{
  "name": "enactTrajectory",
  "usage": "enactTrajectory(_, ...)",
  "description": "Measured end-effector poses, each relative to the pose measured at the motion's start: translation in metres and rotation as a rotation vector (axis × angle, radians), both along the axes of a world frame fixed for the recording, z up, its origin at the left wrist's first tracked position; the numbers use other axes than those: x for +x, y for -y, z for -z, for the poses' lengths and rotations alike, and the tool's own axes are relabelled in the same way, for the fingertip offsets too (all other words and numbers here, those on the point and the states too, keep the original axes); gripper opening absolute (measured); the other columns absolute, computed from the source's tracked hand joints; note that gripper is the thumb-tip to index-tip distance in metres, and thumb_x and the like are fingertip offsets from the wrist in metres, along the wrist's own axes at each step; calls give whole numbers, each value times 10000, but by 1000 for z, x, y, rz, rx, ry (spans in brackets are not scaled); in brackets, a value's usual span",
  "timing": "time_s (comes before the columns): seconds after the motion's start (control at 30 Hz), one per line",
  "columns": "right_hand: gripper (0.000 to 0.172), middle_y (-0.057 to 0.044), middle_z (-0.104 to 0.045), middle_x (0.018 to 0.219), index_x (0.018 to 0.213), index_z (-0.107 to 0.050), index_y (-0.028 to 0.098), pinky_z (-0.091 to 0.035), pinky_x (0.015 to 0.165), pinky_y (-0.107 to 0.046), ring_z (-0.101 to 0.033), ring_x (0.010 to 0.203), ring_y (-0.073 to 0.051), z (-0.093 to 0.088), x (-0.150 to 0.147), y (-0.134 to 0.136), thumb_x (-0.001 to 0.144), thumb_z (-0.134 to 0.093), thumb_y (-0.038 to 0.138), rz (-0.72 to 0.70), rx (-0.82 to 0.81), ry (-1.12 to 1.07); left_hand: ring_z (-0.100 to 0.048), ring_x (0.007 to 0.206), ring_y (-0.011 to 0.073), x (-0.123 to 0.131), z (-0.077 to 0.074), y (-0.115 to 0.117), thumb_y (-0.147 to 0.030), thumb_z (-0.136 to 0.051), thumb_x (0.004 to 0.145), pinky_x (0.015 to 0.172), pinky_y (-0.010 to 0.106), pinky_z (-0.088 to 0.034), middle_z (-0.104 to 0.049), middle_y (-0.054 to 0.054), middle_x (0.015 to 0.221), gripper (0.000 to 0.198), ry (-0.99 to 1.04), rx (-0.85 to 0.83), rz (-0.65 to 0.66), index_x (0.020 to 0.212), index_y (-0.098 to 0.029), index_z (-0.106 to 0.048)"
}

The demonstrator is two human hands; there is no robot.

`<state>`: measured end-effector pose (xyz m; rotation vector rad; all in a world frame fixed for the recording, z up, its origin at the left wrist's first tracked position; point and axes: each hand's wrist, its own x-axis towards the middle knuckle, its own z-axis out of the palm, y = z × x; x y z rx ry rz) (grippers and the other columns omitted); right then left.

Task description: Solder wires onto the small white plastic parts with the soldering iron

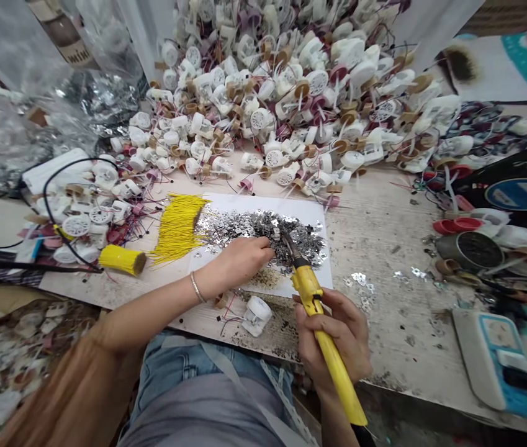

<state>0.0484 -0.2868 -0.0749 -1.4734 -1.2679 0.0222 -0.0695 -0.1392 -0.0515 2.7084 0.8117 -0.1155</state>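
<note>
A yellow plastic-handled soldering iron [333, 360] is gripped by the right hand [333, 332], fingers wrapped around the shaft; its narrow metal tip is directed into a heap of small, flat, shiny metal pieces [244, 225]. The left hand [247, 259] is positioned over the near edge of this heap, fingertips drawn together; whether a piece is pinched cannot be told. The heap is spread on a smooth white sheet [307, 208], whose near part is speckled with brown residue. Thin, straight yellow wires [177, 230] are laid side by side at the sheet's left edge, and a tight cylindrical wire bundle [121, 259] is placed nearer the bench edge. Below the sheet, one white plastic assembly [257, 313] with thin leads is seen.

"mini" can be read on brown-and-cream packaging [79, 57] at upper left. A blue oval label [524, 192] is borne by a black object at right; its lettering is illegible.

The pale wood-grained bench [384, 248] is soiled with dark specks. Its far side is covered by piled white plastic assemblies [267, 93]. Crumpled clear bags [2, 124] are stacked at left; a white-and-blue power strip [500, 360] is located at right.
</note>
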Motion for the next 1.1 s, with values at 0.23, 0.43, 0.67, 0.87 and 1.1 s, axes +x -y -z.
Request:
enactTrajectory(0.23,224,-51,-607,1113,792,-607,194,-621,678,-271,-667,925,-174,7,4,7,706,-677,0,-90,4,-3,-472,521,119,-23,-6,11,-164,-502,853,558,250,-333,-568,13,549,284,47,-288,-382,593,-137,-612)
enactTrajectory(0.43,514,-117,-626,1208,1239,-557,164,-596,846,-396,-628,1086,-252,13,16,29,749,-597,13,-322,-31,22,-537,690,145,-51,-6,15,-171,-463,905,673,252,-387,-616,49,728,279,130,-192,-348,720,-141,-669)
enactTrajectory(0.67,383,-108,-666,1145,1101,-628,152,-605,808,-374,-664,1025,-259,2,22,42,737,-590,41,-375,-142,-82,-587,700,148,-48,-2,18,-141,-561,841,667,243,-412,-682,48,767,152,97,-332,-411,796,-135,-706)
enactTrajectory(0.87,458,-130,-656,1159,1181,-609,130,-587,865,-396,-650,1055,-264,11,23,37,737,-569,23,-468,-140,23,-617,808,189,-40,-4,20,-191,-535,864,720,274,-440,-695,66,874,178,-26,-297,-429,842,-148,-706)
enactTrajectory(1.1,475,-114,-653,1164,1167,-610,138,-597,843,-379,-654,1043,-252,11,23,41,713,-585,1,-433,-99,18,-612,807,189,-38,-6,21,-194,-517,871,731,278,-447,-691,65,865,190,-44,-285,-433,837,-144,-697)
